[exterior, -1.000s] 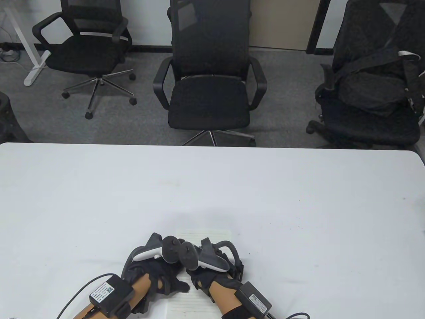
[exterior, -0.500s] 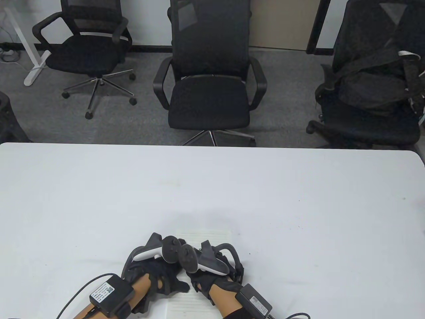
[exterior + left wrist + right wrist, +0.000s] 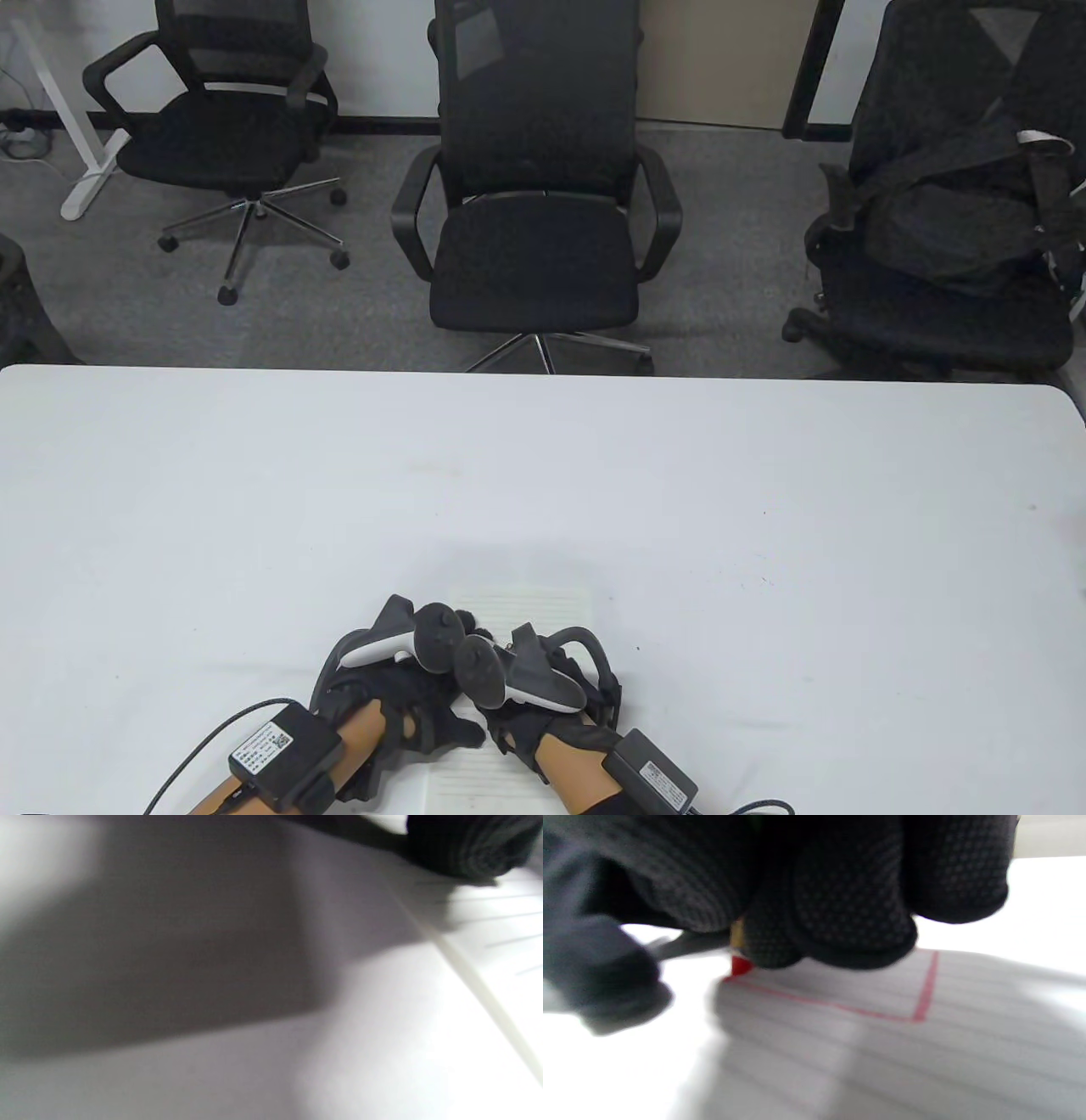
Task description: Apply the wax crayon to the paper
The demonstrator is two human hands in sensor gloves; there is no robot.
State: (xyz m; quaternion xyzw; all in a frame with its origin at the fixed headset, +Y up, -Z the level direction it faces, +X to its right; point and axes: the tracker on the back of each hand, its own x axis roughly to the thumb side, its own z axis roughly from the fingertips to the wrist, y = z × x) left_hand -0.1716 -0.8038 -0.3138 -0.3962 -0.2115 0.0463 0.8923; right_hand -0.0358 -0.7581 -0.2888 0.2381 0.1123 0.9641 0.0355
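The right hand point(image 3: 543, 709) pinches a small red wax crayon point(image 3: 740, 964), its tip on the white lined paper point(image 3: 543, 604) near the front of the white table point(image 3: 254, 509). This hand has slid a bit left, so the red line point(image 3: 835, 1005) grows. The left hand point(image 3: 407, 705) rests on the paper; I cannot tell how its fingers lie.

We see a smooth matt white worktop point(image 3: 764, 475) bearing thin ruled paper point(image 3: 865, 1052). On the paper, the right hand point(image 3: 840, 899) wears dotted knit cloth; beside it, the waxy red crayon point(image 3: 740, 964) tip.
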